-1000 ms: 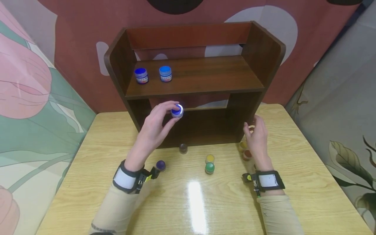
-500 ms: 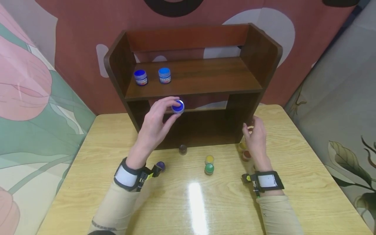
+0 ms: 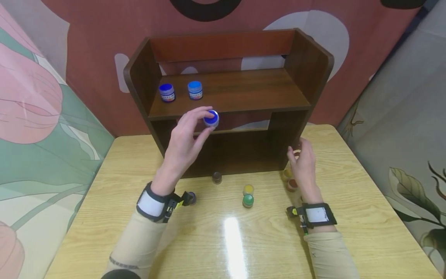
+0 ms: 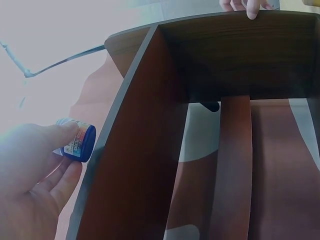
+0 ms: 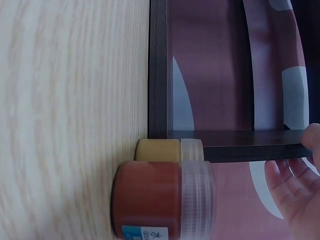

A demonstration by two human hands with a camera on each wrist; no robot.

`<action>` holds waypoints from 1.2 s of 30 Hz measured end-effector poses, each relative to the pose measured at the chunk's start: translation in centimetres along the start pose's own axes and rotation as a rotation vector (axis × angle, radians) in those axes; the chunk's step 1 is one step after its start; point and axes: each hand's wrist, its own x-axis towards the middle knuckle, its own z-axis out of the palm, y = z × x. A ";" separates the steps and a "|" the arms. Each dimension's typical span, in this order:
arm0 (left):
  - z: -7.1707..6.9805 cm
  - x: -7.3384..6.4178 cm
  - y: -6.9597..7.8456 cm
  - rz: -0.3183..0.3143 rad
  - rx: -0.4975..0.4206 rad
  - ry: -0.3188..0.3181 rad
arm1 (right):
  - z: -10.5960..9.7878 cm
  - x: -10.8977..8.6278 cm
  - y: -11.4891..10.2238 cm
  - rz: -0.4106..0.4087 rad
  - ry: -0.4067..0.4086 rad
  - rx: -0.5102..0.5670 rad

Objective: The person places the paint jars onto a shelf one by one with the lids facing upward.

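Note:
My left hand (image 3: 182,141) pinches a small blue-lidded paint jar (image 3: 211,119) between thumb and fingers, tilted, just in front of the upper board's edge. The left wrist view shows this jar's printed label (image 4: 76,140) beside the board. On the upper board of a dark brown wooden shelf (image 3: 240,91) stand a dark blue paint jar (image 3: 167,93) and a lighter blue one (image 3: 195,90). At the shelf's right side panel, my right hand (image 3: 304,162) grips the edge, thumb on one face and fingers on the other, as the right wrist view shows.
A yellow jar (image 3: 248,189), a green jar (image 3: 248,200) and a brown jar (image 3: 217,178) stand on the wooden table (image 3: 195,240). A purple jar (image 3: 192,198) is partly behind the left wrist camera. A red-brown jar (image 5: 147,195) and an ochre jar (image 5: 157,150) stand by the right panel.
My left hand has risen with the paint jar, from in front of the lower opening to the upper board's front edge. The right hand has kept its place on the panel.

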 end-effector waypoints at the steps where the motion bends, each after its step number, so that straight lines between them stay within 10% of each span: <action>1: 0.0 0.1 0.0 -0.002 0.002 0.001 | 0.0 0.0 0.0 0.000 0.000 0.001; 36: 1.7 4.9 0.4 -0.045 -0.037 -0.036 | 0.1 -0.1 0.1 -0.002 0.008 0.014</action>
